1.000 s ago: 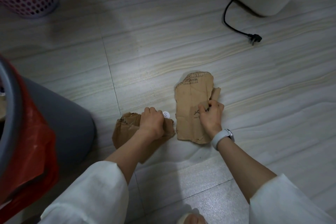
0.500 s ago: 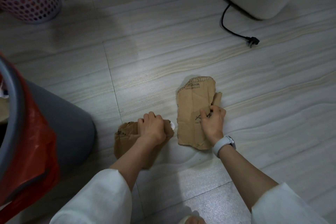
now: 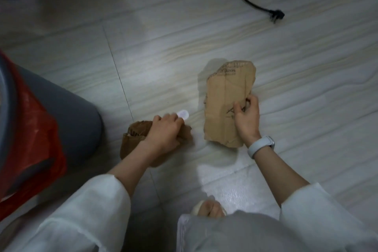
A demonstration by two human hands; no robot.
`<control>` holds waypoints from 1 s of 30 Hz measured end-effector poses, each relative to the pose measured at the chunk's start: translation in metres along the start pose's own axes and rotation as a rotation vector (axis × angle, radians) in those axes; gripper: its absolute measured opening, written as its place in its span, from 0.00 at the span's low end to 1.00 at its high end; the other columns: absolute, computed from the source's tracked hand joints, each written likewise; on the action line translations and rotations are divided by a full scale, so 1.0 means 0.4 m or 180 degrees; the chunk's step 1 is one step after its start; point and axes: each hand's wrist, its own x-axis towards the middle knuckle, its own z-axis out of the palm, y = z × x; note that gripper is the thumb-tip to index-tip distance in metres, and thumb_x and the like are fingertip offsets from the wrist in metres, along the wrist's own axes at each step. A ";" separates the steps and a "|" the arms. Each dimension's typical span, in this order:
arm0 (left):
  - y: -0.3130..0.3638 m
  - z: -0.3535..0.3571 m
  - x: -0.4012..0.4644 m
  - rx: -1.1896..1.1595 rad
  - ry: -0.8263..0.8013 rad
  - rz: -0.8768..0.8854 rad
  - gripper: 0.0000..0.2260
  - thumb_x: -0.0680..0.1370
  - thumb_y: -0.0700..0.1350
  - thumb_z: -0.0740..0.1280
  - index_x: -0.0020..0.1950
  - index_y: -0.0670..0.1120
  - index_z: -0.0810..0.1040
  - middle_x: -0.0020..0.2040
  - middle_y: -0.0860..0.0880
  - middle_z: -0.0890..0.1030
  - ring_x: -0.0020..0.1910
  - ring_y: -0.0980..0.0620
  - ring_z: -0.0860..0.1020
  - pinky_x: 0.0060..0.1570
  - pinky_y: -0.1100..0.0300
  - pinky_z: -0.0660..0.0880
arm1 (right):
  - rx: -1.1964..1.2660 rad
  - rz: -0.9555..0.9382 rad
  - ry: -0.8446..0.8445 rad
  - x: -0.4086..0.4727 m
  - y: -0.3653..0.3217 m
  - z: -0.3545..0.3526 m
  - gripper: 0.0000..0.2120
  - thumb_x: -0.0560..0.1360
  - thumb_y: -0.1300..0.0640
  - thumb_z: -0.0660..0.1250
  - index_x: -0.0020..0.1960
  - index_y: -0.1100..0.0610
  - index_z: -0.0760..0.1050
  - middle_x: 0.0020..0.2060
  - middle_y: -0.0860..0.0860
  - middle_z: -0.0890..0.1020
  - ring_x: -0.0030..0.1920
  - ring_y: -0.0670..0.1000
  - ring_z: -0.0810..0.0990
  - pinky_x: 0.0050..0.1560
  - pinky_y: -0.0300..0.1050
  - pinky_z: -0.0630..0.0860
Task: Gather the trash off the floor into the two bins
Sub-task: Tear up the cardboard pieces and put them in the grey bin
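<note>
1. Left hand [image 3: 165, 129] is closed on a crumpled brown paper [image 3: 131, 139]; right hand [image 3: 246, 116] pinches a flat cardboard piece [image 3: 223, 100] lying on the floor [image 3: 306, 88].
2. Pinch firmly and lift both clear.
3. Carry to the red-lined bin [image 3: 30, 129], near left.

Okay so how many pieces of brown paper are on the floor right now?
2. A crumpled brown paper piece lies under the left hand beside the grey bin; a flatter brown paper piece is pinched by the right hand. More may lie out of view.
</note>
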 end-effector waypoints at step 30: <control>0.020 0.012 -0.029 -0.1448 0.0125 -0.0796 0.23 0.72 0.42 0.69 0.63 0.48 0.64 0.57 0.42 0.76 0.51 0.40 0.76 0.48 0.51 0.70 | 0.0309 0.0153 -0.0244 -0.099 -0.003 0.001 0.24 0.76 0.66 0.60 0.70 0.58 0.58 0.55 0.49 0.71 0.47 0.39 0.74 0.44 0.26 0.70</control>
